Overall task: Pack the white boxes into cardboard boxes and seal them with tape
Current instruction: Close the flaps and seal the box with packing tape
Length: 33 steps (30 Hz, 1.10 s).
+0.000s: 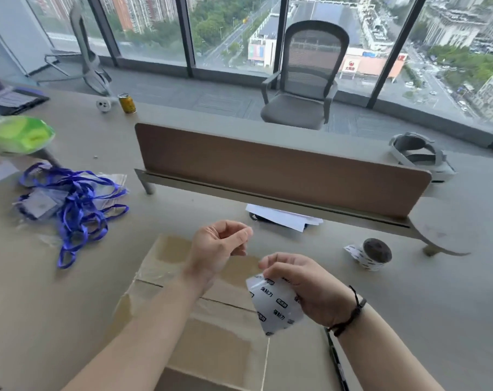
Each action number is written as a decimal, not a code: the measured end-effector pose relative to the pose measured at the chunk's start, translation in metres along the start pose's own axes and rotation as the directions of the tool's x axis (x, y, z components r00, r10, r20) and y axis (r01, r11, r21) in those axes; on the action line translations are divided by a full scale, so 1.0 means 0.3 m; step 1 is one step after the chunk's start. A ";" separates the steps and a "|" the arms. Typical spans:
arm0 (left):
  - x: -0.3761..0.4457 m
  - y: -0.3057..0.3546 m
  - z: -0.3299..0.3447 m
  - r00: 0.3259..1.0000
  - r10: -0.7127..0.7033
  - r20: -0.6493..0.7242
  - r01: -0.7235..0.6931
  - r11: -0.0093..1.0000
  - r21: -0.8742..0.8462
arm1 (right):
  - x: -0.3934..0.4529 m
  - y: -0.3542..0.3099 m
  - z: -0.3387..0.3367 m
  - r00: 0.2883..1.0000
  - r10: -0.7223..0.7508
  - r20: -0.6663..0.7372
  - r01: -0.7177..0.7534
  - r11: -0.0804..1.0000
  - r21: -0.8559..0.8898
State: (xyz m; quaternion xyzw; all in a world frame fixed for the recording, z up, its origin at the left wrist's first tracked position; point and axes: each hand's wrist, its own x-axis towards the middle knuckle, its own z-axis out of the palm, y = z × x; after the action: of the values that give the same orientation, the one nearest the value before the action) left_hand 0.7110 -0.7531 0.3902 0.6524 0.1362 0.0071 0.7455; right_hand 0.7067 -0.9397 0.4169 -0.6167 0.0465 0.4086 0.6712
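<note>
- Holding a cut piece of tape (276,304), the right hand (310,286) grasps it with fingers curled around its upper end; the piece is whitish with black printed marks and hangs down from the hand, bent a little.
- The left hand (220,246) is raised just beside it, with thumb and fingers brought together as for a pinch. Whether a clear strip is between them I cannot tell, it is too blurred.
- The cardboard box (211,320) stands on the bench (42,306) directly under both hands, closed, with glossy tape already over the part of its top nearer the left forearm. A seam line runs across the top from left to right. No white box is visible, so I judge they are already inside.
- The tape piece lies above the right half of the box top, and its long axis points down and toward the person, so it is not parallel to the seam. I think it must be turned and stretched between both hands before pressing; the left hand is nearer to the free far side of the box.
- The tape roll (373,253) stands on the bench to the right, well apart from the box.
- Blue lanyards (76,204) lie to the left, and a brown divider panel (282,167) stands behind.
</note>
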 end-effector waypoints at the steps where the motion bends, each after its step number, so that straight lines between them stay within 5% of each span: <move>1: -0.004 -0.001 -0.072 1.000 -0.006 -0.024 0.006 1.000 0.002 | 0.034 0.004 0.053 1.000 0.012 0.009 -0.011 0.999 -0.033; 9: -0.040 -0.056 -0.512 0.975 -0.156 -0.157 0.161 0.987 0.018 | 0.278 0.065 0.345 0.987 0.157 0.019 -0.146 0.951 -0.272; 13: -0.056 -0.104 -0.675 0.953 -0.231 -0.198 0.236 0.972 0.001 | 0.385 0.100 0.444 0.990 0.022 -0.139 -0.083 0.886 -0.456; 17: -0.071 -0.153 -0.804 0.924 -0.295 -0.244 0.300 0.954 -0.017 | 0.435 0.129 0.535 0.988 -0.077 -0.132 -0.012 0.820 -0.573; 33: -0.028 -0.238 -0.911 0.864 -0.478 -0.158 0.435 0.867 -0.243 | 0.487 0.148 0.597 0.972 -0.154 -0.176 0.023 0.812 -0.583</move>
State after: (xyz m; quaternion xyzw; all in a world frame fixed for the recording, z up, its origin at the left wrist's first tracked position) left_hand 0.6330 -0.5002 0.2917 0.5187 0.3648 -0.0869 0.7683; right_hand 0.6974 -0.7170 0.3410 -0.8329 -0.0362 0.3023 0.4621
